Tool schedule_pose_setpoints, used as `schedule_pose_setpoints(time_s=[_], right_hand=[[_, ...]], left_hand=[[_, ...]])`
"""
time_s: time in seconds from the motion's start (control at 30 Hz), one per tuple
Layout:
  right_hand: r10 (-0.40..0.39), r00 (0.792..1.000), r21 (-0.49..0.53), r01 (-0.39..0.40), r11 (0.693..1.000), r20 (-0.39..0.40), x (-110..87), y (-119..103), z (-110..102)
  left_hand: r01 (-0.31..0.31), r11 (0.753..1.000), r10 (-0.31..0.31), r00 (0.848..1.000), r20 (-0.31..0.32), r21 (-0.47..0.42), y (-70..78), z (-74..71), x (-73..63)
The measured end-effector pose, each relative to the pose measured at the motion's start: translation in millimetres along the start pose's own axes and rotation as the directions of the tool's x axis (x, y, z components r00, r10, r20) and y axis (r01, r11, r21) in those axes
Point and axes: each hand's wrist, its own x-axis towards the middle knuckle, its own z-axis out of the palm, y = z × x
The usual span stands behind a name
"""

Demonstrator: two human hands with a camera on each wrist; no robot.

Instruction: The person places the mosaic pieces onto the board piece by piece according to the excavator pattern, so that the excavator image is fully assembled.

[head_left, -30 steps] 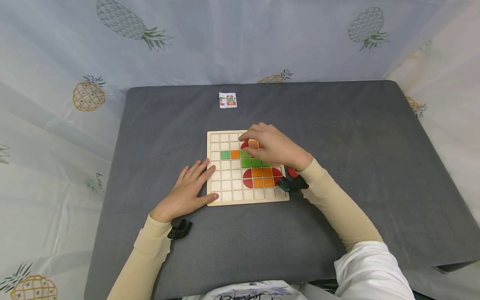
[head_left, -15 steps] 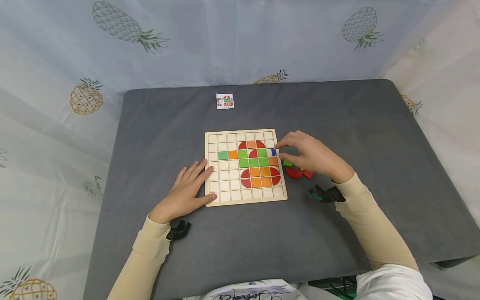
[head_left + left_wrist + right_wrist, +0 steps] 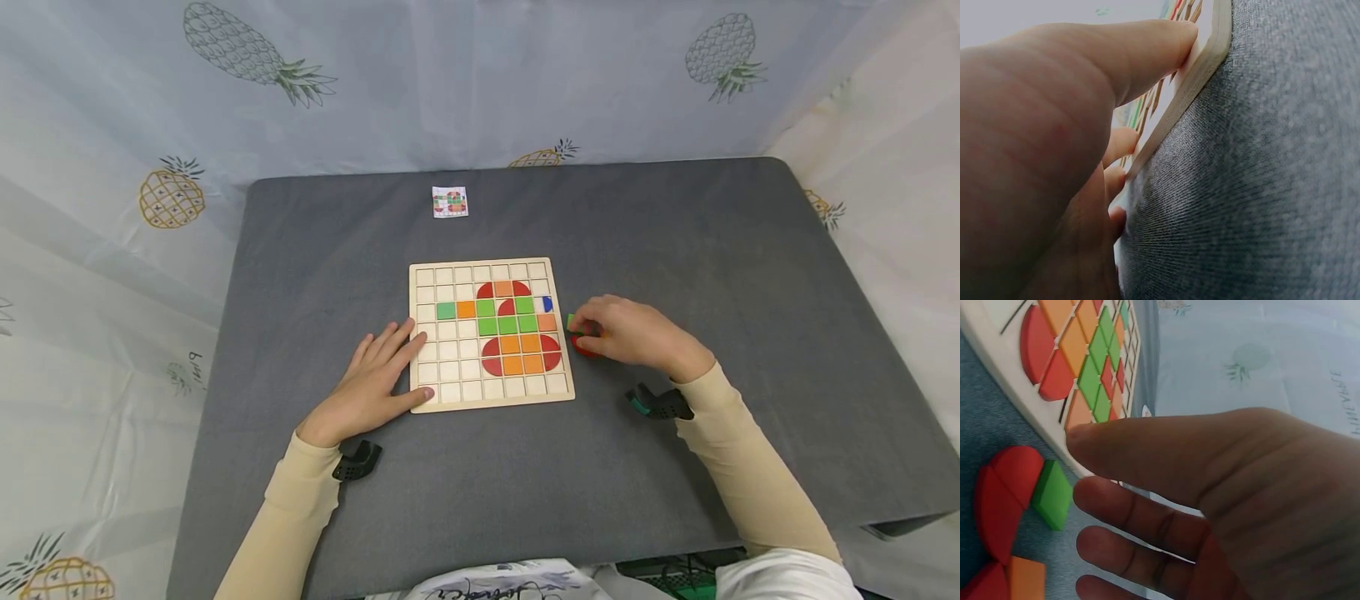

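A wooden grid board (image 3: 450, 368) lies on the grey table, its middle and right cells filled with red, orange and green tiles. A blue half-round tile (image 3: 547, 304) sits in the rightmost column. My left hand (image 3: 363, 387) rests flat on the board's left edge, fingers spread and thumb at the lower corner. Just right of the board, my right hand (image 3: 637, 333) hovers over loose tiles with nothing between its relaxed fingers. In the right wrist view those are a green square tile (image 3: 1052, 497), red curved tiles (image 3: 997, 512) and an orange tile (image 3: 1027, 578).
A small printed card (image 3: 450, 202) with a coloured grid pattern lies behind the board, near the table's (image 3: 675, 225) far edge. Curtains (image 3: 480, 83) with pineapple prints hang behind and beside the table. Each wrist wears a black camera band.
My right hand has moved off the board to the right and down to the loose tiles, uncovering the blue tile at the right side. My left hand has stayed in place.
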Motion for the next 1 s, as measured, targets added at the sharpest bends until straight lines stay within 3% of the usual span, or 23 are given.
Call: schedule_pose_setpoints(time_s=[0.3, 0.6, 1.0], right_hand=[[0.017, 0.999, 0.016, -0.018, 1.000, 0.041, 0.7, 7, 15], [0.044, 0.999, 0.053, -0.043, 0.998, -0.013, 4.7, 13, 23], [0.057, 0.996, 0.011, -0.056, 0.998, -0.062, 24.6, 16, 18]], left_hand=[[0.003, 1.000, -0.003, 1.000, 0.001, -0.002, 0.1, 0.9, 0.1], [0.000, 1.000, 0.000, 1.000, 0.001, -0.002, -0.3, 0.5, -0.1], [0.005, 1.000, -0.005, 1.000, 0.004, -0.005, -0.7, 0.7, 0.9]])
